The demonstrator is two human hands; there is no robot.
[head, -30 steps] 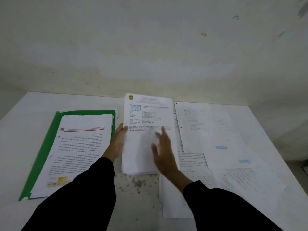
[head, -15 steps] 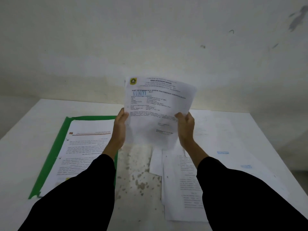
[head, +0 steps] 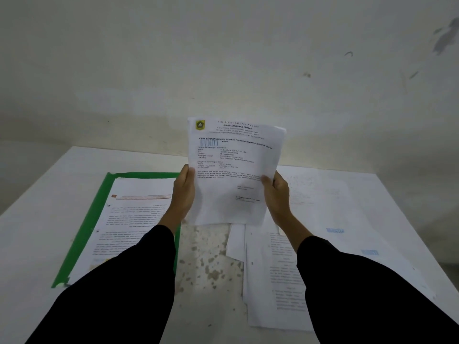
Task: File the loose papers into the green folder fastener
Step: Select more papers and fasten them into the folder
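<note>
i see my left hand (head: pixel 183 192) and right hand (head: pixel 277 194) gripping the paper stack (head: pixel 233 170) by its side edges, upright above the surface (head: pixel 37 219), thumbs in front; green folder (head: pixel 82 232) lies left.

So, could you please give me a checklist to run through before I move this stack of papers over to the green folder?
1. Grip: left hand and right hand each hold a side edge of the stack: ok.
2. Stack squared: its top right corner is uneven: not ok.
3. Green folder lying open: ok.
4. Fastener free: hidden under the filed pages: cannot tell.
5. All loose sheets gathered: more lie at right: not ok.
</note>
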